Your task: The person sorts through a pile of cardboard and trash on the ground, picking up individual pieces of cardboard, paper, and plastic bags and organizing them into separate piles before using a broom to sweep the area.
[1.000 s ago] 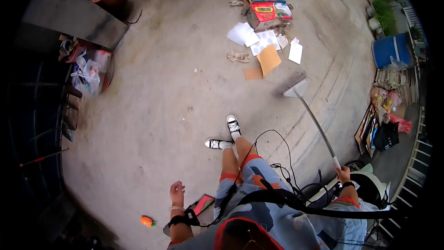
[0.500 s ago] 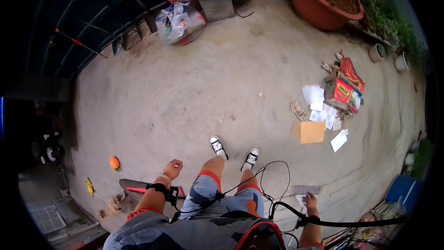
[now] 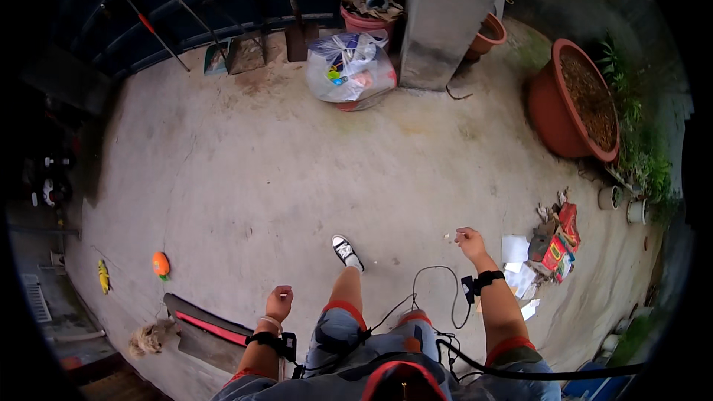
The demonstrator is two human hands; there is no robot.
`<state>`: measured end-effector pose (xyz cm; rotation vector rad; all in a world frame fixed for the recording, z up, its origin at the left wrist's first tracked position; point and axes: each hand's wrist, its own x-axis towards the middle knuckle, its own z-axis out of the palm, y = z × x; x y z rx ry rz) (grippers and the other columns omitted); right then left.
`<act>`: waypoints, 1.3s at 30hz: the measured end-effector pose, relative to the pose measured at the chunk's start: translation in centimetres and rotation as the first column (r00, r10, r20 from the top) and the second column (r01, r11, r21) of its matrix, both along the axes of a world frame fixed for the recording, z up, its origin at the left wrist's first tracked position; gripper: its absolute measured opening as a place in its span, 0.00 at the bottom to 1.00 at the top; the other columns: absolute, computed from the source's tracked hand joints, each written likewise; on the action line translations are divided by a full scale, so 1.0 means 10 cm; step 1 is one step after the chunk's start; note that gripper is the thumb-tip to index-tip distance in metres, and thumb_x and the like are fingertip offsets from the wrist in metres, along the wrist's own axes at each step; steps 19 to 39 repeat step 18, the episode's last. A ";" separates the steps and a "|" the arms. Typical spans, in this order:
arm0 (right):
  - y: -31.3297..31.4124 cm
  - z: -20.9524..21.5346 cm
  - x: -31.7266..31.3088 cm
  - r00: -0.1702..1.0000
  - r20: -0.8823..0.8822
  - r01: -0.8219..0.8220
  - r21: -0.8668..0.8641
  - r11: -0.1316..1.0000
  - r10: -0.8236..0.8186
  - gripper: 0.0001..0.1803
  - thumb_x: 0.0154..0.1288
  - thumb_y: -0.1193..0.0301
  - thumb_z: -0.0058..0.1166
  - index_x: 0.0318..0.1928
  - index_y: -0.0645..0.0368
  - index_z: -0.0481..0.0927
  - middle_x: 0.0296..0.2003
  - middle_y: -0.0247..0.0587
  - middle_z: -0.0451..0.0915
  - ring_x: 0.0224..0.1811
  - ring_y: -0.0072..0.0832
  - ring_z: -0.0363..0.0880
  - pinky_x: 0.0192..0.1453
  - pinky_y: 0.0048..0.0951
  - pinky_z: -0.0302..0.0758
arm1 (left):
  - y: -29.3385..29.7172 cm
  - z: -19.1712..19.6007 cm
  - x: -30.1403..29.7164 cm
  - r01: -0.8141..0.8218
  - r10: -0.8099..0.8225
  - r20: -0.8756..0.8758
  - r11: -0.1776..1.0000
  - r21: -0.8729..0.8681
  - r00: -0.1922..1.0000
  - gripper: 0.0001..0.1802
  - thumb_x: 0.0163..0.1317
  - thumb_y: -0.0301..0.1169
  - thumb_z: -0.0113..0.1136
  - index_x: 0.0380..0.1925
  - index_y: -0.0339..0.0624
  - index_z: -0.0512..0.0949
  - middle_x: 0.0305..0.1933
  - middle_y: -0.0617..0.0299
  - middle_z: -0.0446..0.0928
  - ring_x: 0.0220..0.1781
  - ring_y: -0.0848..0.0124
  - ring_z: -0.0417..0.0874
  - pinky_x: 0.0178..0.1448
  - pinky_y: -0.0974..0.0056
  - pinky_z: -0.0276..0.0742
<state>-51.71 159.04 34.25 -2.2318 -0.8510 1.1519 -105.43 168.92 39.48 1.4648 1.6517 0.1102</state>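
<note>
**Item: dustpan (image 3: 204, 324), long, dark, with a red edge.** It lies flat on the concrete yard floor (image 3: 297, 178), at the person's lower left. It is just beside the left hand (image 3: 279, 303) and not touching it.

- **Left hand:** fingers curled into a loose fist, with nothing visible inside.
- **Right hand (image 3: 469, 239):** raised forward with the fingers half-bent toward the thumb. Whether they pinch anything is too small to tell.
- **Handling, as a judgement:** take the pan by its near end, keep its lip low and level, and step over the trailing black cable (image 3: 438, 289).
- **Nearby:**
  - a litter pile (image 3: 553, 245) of white paper and red packaging, right of the right hand
  - an orange ball (image 3: 160, 263) to the left
  - a clear plastic bag (image 3: 350, 67) of rubbish by the pillar (image 3: 445, 15)
  - a large terracotta pot (image 3: 564, 126) far right
</note>
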 end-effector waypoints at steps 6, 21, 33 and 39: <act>2.16 0.04 -0.31 0.852 -0.369 0.317 -0.203 0.926 -0.372 0.12 0.56 0.66 0.45 0.38 0.60 0.73 0.26 0.39 0.77 0.22 0.20 0.71 0.24 0.21 0.66 | 1.95 -0.01 0.83 0.016 -0.024 0.165 0.999 0.051 0.986 0.09 0.53 0.28 0.51 0.34 0.37 0.71 0.31 0.60 0.75 0.29 0.74 0.75 0.33 0.71 0.71; 6.03 -1.15 0.31 0.972 -0.231 0.004 0.143 0.990 0.029 0.11 0.54 0.66 0.47 0.37 0.55 0.74 0.27 0.38 0.78 0.25 0.31 0.75 0.32 0.26 0.70 | 5.28 -0.64 3.07 0.012 -0.012 0.396 1.000 0.001 0.918 0.11 0.53 0.27 0.50 0.37 0.39 0.71 0.34 0.60 0.74 0.32 0.72 0.75 0.38 0.71 0.70; 6.03 -1.15 0.31 0.972 -0.231 0.004 0.143 0.990 0.029 0.11 0.54 0.66 0.47 0.37 0.55 0.74 0.27 0.38 0.78 0.25 0.31 0.75 0.32 0.26 0.70 | 5.28 -0.64 3.07 0.012 -0.012 0.396 1.000 0.001 0.918 0.11 0.53 0.27 0.50 0.37 0.39 0.71 0.34 0.60 0.74 0.32 0.72 0.75 0.38 0.71 0.70; 6.03 -1.15 0.31 0.972 -0.231 0.004 0.143 0.990 0.029 0.11 0.54 0.66 0.47 0.37 0.55 0.74 0.27 0.38 0.78 0.25 0.31 0.75 0.32 0.26 0.70 | 5.28 -0.64 3.07 0.012 -0.012 0.396 1.000 0.001 0.918 0.11 0.53 0.27 0.50 0.37 0.39 0.71 0.34 0.60 0.74 0.32 0.72 0.75 0.38 0.71 0.70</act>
